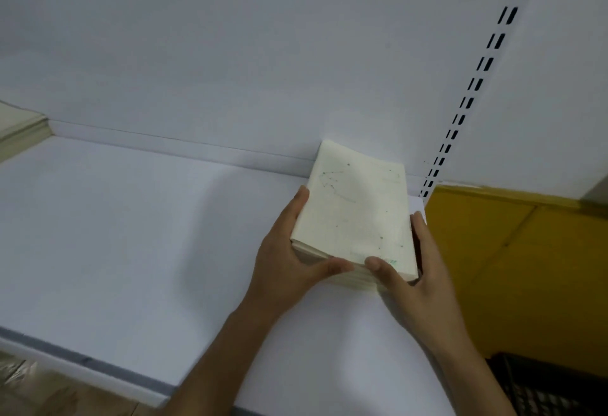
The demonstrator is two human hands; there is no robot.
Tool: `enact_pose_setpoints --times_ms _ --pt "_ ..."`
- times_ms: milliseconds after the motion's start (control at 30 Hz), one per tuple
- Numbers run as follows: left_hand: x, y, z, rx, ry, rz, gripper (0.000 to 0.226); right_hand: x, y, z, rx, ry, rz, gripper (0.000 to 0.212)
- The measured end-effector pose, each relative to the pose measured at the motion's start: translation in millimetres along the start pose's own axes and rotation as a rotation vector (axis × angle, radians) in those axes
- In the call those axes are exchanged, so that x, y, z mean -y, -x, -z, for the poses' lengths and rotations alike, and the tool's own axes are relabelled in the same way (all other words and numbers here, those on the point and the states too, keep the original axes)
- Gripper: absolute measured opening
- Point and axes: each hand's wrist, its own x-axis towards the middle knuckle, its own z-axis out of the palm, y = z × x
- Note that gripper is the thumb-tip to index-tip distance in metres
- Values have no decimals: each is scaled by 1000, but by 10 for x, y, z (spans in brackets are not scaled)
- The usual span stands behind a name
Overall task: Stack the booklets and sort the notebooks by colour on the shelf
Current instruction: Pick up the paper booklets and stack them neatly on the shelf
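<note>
White shelving fills the head view: a white flat shelf (138, 224) runs under a plain white back panel (230, 53), and a slotted upright rail (473, 93) stands at its right end. Beyond the rail there is a yellow panel (513, 251), and a dark crate (543, 382) sits low in the corner.

At the right end of the shelf, close to the back panel, lies the thick stack of cream paper booklets (358, 205); its top cover carries faint dots and thin lines. I cannot tell if its far edge touches the panel.

The hands are apart, one on each side of the stack, and both are clamped on it. The left hand (289, 251) lies along the left side with the thumb on the near edge. The right hand (414, 270) holds the right side, with its thumb on the near top corner. I judge this hold is for squaring the loose edges and keeping the booklets in one block.

A second pale stack (19, 132) lies at the far left, well apart.
</note>
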Motion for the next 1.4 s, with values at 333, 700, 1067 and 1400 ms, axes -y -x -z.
enact_pose_setpoints --times_ms 333,700,1067,1400 --pt "26 -4 -4 11 8 21 115 -117 -18 -18 -26 76 92 80" --pt "0 37 4 -9 -87 56 108 -13 30 -47 -32 213 22 88" --pt "136 865 1106 -40 -572 -239 66 617 994 -926 -146 839 173 97" --pt "517 2466 3064 -156 -879 -92 75 1055 2038 -2832 200 806 379 79"
